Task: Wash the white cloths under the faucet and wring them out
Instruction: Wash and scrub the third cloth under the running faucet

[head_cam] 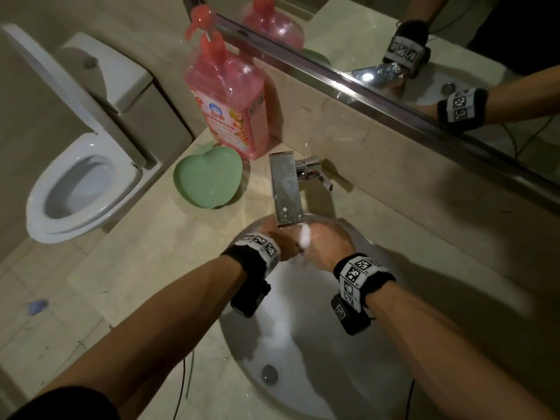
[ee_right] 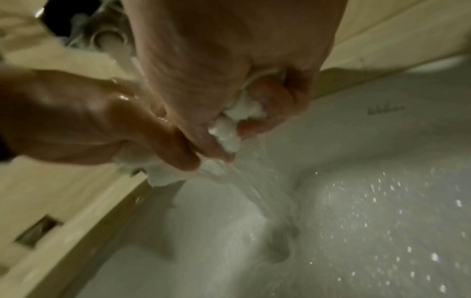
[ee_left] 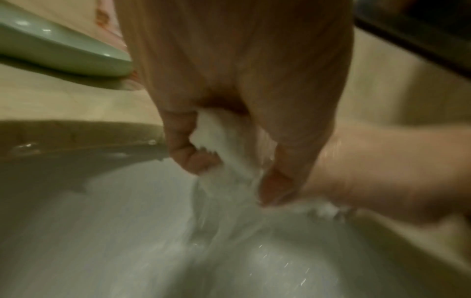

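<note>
A soft, sodden white cloth (head_cam: pixel 304 236) is bunched beneath the square chrome faucet (head_cam: pixel 286 189), gripped by the curled left hand (head_cam: pixel 280 237) and right hand (head_cam: pixel 328 245) pressed close together; being limp, water-heavy and slippery, it is best clenched at both ends. Water is caught by the white oval sink basin (head_cam: pixel 303 353), while the green apple-shaped dish (head_cam: pixel 206 180) on the beige stone desk (head_cam: pixel 145 253) appears empty, and the pink pump bottle (head_cam: pixel 227 95) is filled with pink liquid.
</note>
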{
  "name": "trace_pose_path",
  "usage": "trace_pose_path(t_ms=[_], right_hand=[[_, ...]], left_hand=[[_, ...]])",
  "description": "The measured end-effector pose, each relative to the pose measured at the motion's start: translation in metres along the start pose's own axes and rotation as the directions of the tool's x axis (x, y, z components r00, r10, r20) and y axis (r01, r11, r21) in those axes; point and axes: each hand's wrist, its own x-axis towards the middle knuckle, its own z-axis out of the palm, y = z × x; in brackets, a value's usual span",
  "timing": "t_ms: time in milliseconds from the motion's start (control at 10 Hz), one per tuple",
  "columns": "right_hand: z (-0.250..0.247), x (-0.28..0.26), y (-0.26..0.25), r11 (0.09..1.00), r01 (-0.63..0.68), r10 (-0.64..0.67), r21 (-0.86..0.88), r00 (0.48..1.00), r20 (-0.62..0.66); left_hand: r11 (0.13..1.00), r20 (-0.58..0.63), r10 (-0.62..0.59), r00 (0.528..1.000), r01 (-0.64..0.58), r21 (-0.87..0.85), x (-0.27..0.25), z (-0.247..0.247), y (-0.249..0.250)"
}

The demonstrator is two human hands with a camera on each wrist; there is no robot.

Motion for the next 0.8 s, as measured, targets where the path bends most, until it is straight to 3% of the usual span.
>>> trace_pose_path(t_ms=[100, 200, 300, 400, 500, 600, 700, 800], right_hand=[[0.002, 0.000, 0.008, 0.976, -0.100, 0.111, 0.194, 0.993, -0.046], [0.006, -0.006, 0.014, 0.900, -0.124, 0.111, 0.417, 0.992, 0.055], [-0.002, -0.015, 0.007, 0.742, -0.201, 0.069, 0.639, 0.972, 0.226], [-0.007, -0.016, -0.004, 0.539, -0.241, 0.019, 0.807, 0.961, 0.275], [-0.007, -0.011, -0.015, 0.516, -0.179, 0.021, 0.838, 0.980, 0.197], [-0.004, -0.005, -0.023, 0.539, -0.128, 0.046, 0.833, 0.991, 0.122], [-0.003, -0.002, -0.025, 0.546, -0.100, 0.100, 0.832, 0.994, 0.054], [-0.006, -0.002, -0.020, 0.514, -0.126, 0.036, 0.849, 0.991, 0.126]], left_hand=[[0.910, 0.037, -0.042, 0.998, 0.054, -0.412, -0.011, -0.016, -0.011], [0.839, 0.022, -0.063, 0.998, 0.065, -0.541, -0.016, -0.027, -0.019], [0.883, -0.067, -0.040, 0.997, 0.004, -0.470, -0.024, -0.037, -0.022], [0.920, -0.104, 0.079, 0.991, -0.113, -0.375, -0.035, -0.037, -0.028], [0.932, -0.174, 0.111, 0.978, -0.163, -0.325, -0.044, -0.039, -0.036], [0.895, -0.193, 0.019, 0.981, -0.103, -0.434, -0.051, -0.039, -0.044], [0.886, -0.209, -0.154, 0.966, 0.042, -0.461, -0.055, -0.040, -0.053], [0.907, -0.177, -0.144, 0.974, 0.058, -0.417, -0.055, -0.040, -0.057]])
